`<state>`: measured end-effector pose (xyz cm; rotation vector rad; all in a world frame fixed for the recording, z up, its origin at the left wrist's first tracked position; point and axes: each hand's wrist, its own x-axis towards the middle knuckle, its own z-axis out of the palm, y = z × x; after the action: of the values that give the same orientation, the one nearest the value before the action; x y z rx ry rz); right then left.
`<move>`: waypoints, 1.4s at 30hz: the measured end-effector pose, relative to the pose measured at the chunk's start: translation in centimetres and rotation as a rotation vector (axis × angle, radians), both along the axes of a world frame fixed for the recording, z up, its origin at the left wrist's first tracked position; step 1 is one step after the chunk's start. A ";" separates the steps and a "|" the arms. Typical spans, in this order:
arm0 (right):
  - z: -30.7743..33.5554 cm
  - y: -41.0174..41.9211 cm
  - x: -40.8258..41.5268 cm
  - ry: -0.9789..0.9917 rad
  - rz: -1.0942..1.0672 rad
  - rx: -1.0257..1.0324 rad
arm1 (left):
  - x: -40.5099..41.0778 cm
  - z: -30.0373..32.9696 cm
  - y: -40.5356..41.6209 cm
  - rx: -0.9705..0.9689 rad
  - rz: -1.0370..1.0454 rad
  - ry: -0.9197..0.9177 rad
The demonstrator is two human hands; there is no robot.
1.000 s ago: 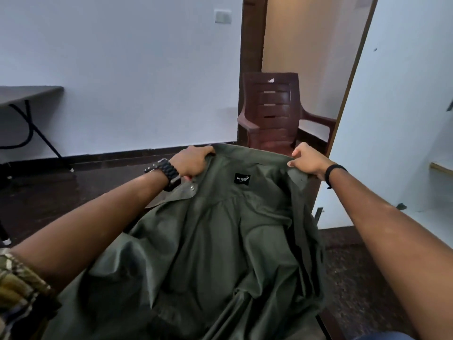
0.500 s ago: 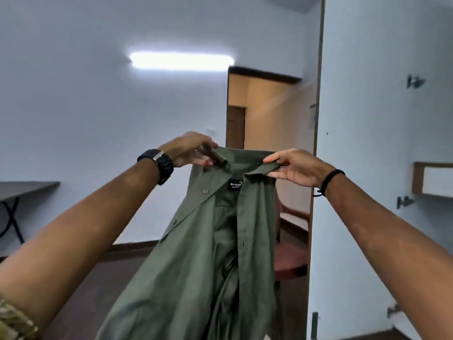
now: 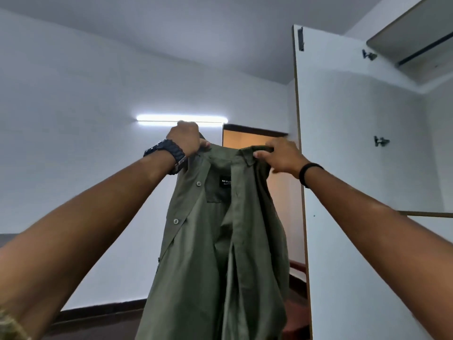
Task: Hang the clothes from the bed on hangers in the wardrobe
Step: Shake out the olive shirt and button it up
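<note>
Green shirt (image 3: 220, 241) hangs from its collar, left hand (image 3: 186, 141) and right hand (image 3: 282, 155) fingers both curled tight on it (wardrobe door (image 3: 355, 168) alongside).

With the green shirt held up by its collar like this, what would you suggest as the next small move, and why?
Probably carry the shirt rightward toward the open wardrobe and look for a hanger. The left hand and right hand both grip the collar, the shirt hangs open and free, and no hanger shows in view yet.
</note>
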<state>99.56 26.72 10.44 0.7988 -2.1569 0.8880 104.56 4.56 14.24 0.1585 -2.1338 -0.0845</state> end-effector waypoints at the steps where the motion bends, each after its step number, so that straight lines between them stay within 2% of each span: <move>1: 0.1 0.0 0.7 -0.141 0.096 -0.041 | 0.8 0.4 0.4 -0.001 -0.021 -0.066; 2: 0.2 0.2 1.5 -0.152 0.102 -0.047 | 1.7 0.8 0.8 -0.015 -0.037 -0.153; 3: 0.6 0.3 1.8 -0.012 -0.008 -0.034 | 2.7 1.2 1.1 -0.033 -0.046 -0.220; 5: 1.5 0.4 3.2 0.307 -0.234 -0.032 | 4.8 2.4 1.4 -0.084 -0.055 -0.142; 6: 2.0 0.7 4.1 0.302 -0.219 -0.017 | 5.8 3.0 1.6 -0.109 -0.048 -0.006; 8: 3.5 1.9 5.9 -0.008 -0.002 0.082 | 7.4 4.1 2.2 -0.146 -0.047 0.272; 9: 4.1 2.6 6.7 -0.137 0.039 0.144 | 8.2 4.6 2.7 -0.136 -0.091 0.275; 10: 4.5 3.2 7.4 -0.145 0.017 0.177 | 8.9 5.1 3.3 -0.103 -0.190 0.148; 11: 5.0 3.5 7.7 -0.061 -0.070 0.195 | 9.6 5.4 3.8 -0.026 -0.326 -0.092; 13: 5.2 3.8 8.2 0.294 -0.374 0.180 | 10.7 5.3 4.5 0.179 -0.540 -0.661; 14: 5.1 3.8 8.4 0.378 -0.421 0.125 | 10.9 5.3 4.7 0.214 -0.599 -0.837; 15: 5.2 4.0 8.4 0.360 -0.370 0.094 | 11.0 5.3 4.9 0.219 -0.621 -0.943; 17: 5.4 4.6 8.6 0.058 -0.116 0.137 | 10.7 5.5 5.3 0.186 -0.583 -1.028; 20: 5.5 5.5 9.2 -0.527 0.136 0.387 | 10.4 6.2 5.7 0.139 -0.539 -1.087; 21: 5.6 5.6 9.2 -0.600 0.157 0.432 | 10.2 6.5 5.7 0.156 -0.555 -1.071; 22: 5.7 5.6 9.0 -0.574 0.138 0.418 | 10.1 6.7 5.7 0.174 -0.571 -1.015; 23: 5.8 5.5 8.4 -0.415 0.070 0.330 | 9.8 6.9 5.7 0.177 -0.563 -0.885; 24: 5.8 5.3 7.7 -0.165 -0.051 0.176 | 9.2 7.2 5.5 0.144 -0.502 -0.672; 26: 6.1 4.8 6.9 0.309 -0.230 -0.231 | 7.6 8.2 5.2 0.032 -0.317 -0.039; 27: 6.5 4.6 6.9 0.386 -0.194 -0.375 | 7.2 8.5 5.3 0.008 -0.276 0.252; 28: 6.9 4.5 7.2 0.361 -0.098 -0.450 | 7.0 8.8 5.5 0.007 -0.295 0.406; 29: 7.4 4.6 7.4 0.293 -0.015 -0.455 | 6.8 9.1 5.6 -0.005 -0.339 0.435; 30: 7.9 4.7 7.9 0.221 0.016 -0.408 | 6.9 9.3 5.8 -0.028 -0.367 0.383; 33: 8.6 4.9 8.6 0.100 -0.026 -0.173 | 7.3 10.0 5.7 -0.071 -0.370 0.154; 37: 8.3 4.9 8.9 -0.030 0.009 0.030 | 8.2 9.7 5.3 -0.113 -0.340 -0.154; 39: 8.5 5.0 9.3 -0.083 0.078 0.110 | 8.8 9.6 5.1 -0.081 -0.425 -0.287; 42: 9.9 5.5 10.8 -0.110 0.223 0.139 | 11.0 10.4 4.9 -0.004 -0.591 -0.354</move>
<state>110.37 32.25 20.37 1.0998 -2.2760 0.9191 115.60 9.45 24.63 -0.4996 -2.4685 -0.4225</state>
